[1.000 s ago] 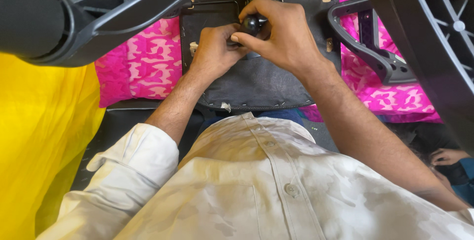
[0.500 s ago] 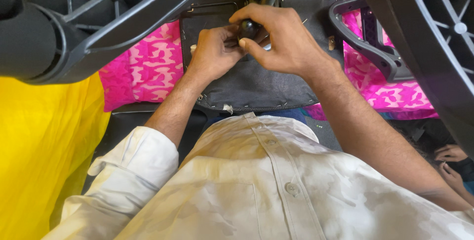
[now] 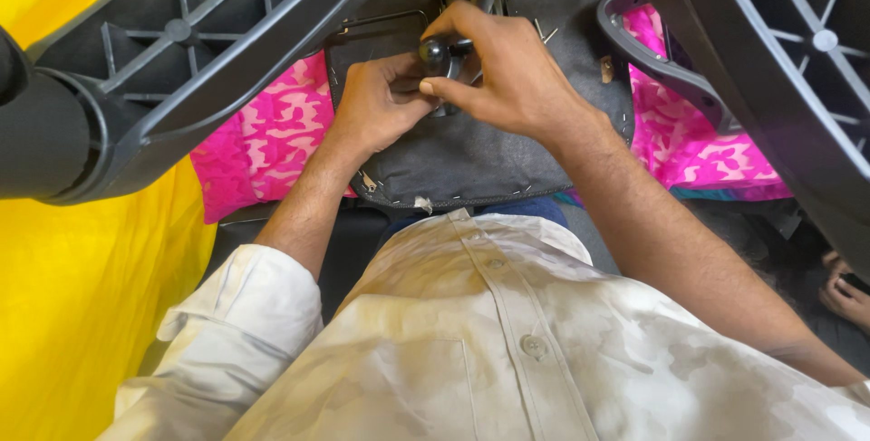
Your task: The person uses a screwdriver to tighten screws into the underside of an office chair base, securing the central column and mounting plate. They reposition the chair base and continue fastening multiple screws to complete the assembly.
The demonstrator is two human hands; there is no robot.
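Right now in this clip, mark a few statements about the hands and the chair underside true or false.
1. Both hands meet at a small dark knob. True.
2. The left hand rests flat on the yellow sheet. False: it is up at the knob on the grey stapled chair seat underside.
3. The right hand pinches with thumb and fingers. True.
4. The cloth beside the seat is plain blue. False: the cloth is pink and patterned.
5. A black ribbed chair base leg crosses the upper left. True.
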